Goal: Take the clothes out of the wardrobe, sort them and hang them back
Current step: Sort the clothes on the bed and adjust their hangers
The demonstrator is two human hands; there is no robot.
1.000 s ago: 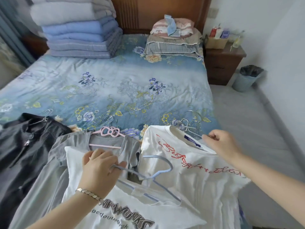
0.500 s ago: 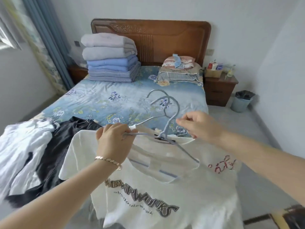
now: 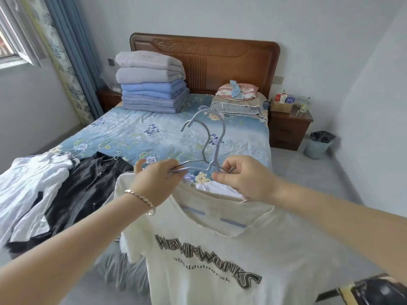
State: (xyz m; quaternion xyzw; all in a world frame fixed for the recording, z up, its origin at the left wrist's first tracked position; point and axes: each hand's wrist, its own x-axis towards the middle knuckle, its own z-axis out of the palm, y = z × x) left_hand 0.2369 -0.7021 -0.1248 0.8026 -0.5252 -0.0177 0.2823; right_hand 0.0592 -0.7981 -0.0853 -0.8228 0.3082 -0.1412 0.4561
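A floral bed [image 3: 132, 133] bears a black jacket [image 3: 88, 190] near its foot, and before it a cream printed T-shirt [image 3: 220, 260] hangs in the air. Left hand [image 3: 154, 183] and right hand [image 3: 248, 179] each hold a pinching grip on the blue-grey hangers [image 3: 213, 166] at its neckline.

Only 1 garment carries print that can be read: the cream T-shirt [image 3: 220, 249] on the blue hanger [image 3: 211, 165], which the left hand [image 3: 158, 183] and right hand [image 3: 244, 179] grip. Across its chest, below both hands, 1 line of large, dark, outlined capitals reads roughly "WBWRWUNKS". Just under it, a 2nd line in small, thin lowercase reads about "abcdoulberak"; some letters are uncertain. Far beyond the right hand, the small boxes [image 3: 284, 99] on the nightstand [image 3: 288, 128] carry printing too small to read.
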